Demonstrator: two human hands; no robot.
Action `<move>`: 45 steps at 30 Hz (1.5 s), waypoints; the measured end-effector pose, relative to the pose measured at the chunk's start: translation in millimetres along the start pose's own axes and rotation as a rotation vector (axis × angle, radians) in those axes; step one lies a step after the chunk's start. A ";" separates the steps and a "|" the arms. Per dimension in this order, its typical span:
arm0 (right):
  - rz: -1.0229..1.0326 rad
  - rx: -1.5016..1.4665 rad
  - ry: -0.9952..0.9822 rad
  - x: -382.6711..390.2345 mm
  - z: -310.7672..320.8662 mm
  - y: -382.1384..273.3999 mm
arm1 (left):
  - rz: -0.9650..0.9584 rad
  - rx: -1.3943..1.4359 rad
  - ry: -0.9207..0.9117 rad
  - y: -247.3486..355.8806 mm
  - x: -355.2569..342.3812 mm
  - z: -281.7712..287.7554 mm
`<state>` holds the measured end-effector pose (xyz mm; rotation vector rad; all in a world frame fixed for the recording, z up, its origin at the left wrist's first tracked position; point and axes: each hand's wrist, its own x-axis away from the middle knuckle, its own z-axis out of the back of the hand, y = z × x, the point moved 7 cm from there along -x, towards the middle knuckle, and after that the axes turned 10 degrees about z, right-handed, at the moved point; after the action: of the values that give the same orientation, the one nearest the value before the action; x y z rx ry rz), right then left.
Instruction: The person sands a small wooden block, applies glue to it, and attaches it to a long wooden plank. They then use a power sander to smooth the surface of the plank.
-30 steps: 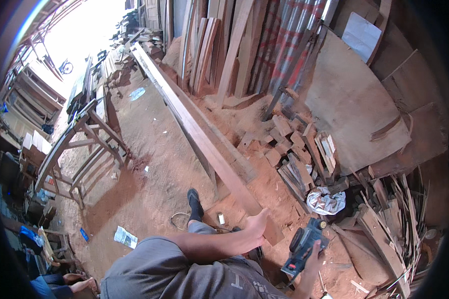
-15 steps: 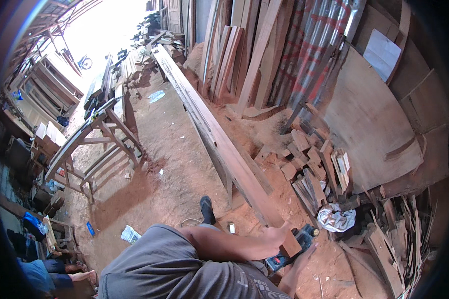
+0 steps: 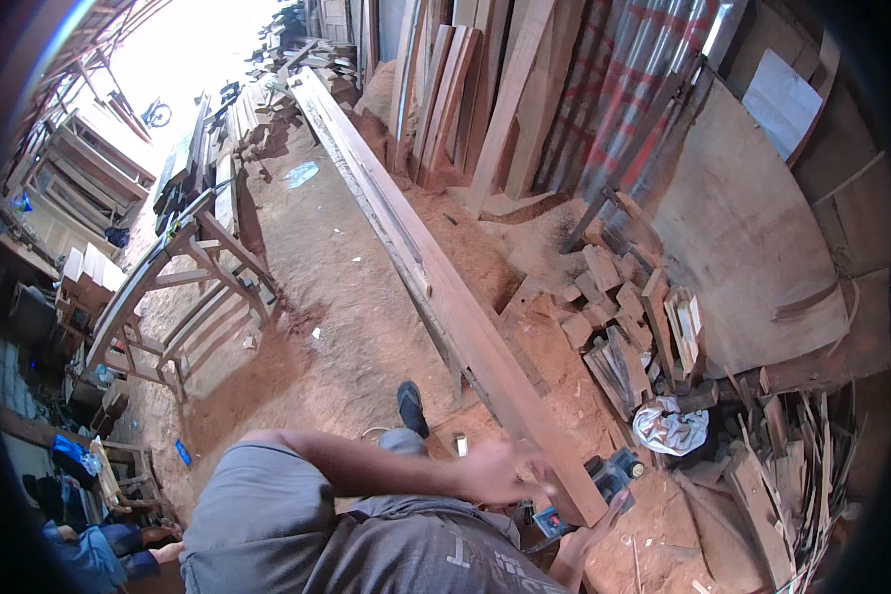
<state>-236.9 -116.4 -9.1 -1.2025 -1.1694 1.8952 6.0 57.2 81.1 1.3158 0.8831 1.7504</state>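
A long reddish-brown plank (image 3: 525,396) runs from beside my lap up toward the far left, resting on a long narrow timber bench (image 3: 406,272). Just left of its near end is my left hand (image 3: 505,471), slightly blurred, its fingers loosely spread and nothing in them. My right hand (image 3: 586,538) lies at the plank's near right corner with fingers stretched out. A black and blue power tool (image 3: 612,473), perhaps an electric planer, shows on both sides of the plank end, which hides its middle. Whether my right hand touches the tool, I cannot tell.
A wooden trestle (image 3: 203,262) stands at the left. Offcuts (image 3: 604,297), a white plastic bag (image 3: 670,428) and split wood strips (image 3: 777,475) lie to the right. Tall boards (image 3: 510,109) lean at the back. Another person's blue clothing (image 3: 99,554) shows lower left.
My left hand has come off the plank's near end and moved left. The right hand stays by the corner. The view has shifted slightly, and the plank end shows more.
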 end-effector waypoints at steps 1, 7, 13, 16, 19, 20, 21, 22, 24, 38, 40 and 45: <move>-0.322 -0.211 0.070 2.0 -16.0 8.5 | -0.188 -0.329 0.298 -5.3 13.4 43.1; -0.584 -0.354 0.237 10.4 -27.3 7.5 | -0.482 -0.940 0.538 -92.6 7.2 153.7; -0.594 -0.409 0.447 9.6 -20.0 18.0 | -0.465 -0.995 0.464 -85.0 -45.1 162.3; -0.674 -0.146 0.530 -3.2 -22.0 9.9 | -0.459 -1.080 0.436 -83.4 -72.5 167.2; -0.608 -0.024 0.516 -11.0 -24.4 2.1 | -0.424 -1.091 0.267 -79.2 -90.1 171.2; -0.595 0.008 0.492 -10.6 -22.6 2.3 | -0.409 -1.071 0.235 -81.6 -100.1 173.2; -0.628 0.050 0.446 -10.9 -24.1 2.4 | -0.389 -1.046 0.202 -84.5 -109.5 174.0; -0.661 0.092 0.398 -11.7 -26.1 1.8 | -0.367 -1.022 0.168 -88.3 -116.1 175.2; -0.632 0.154 0.316 -15.0 -21.0 11.4 | -0.380 -1.017 0.202 -85.3 -119.0 179.5; -0.537 0.460 0.071 -2.9 13.3 86.3 | -0.364 -0.937 0.165 -88.5 -109.7 176.5; -0.488 0.562 0.056 -13.9 -2.8 42.0 | -0.364 -0.930 0.176 -85.1 -104.8 175.1; -0.603 0.109 0.176 12.0 17.2 105.1 | -0.565 -0.686 0.181 -129.7 -119.5 229.6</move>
<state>-260.7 -157.9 -105.1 -0.8148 -1.1516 1.3522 271.6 32.3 -31.6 0.4119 0.5808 1.5153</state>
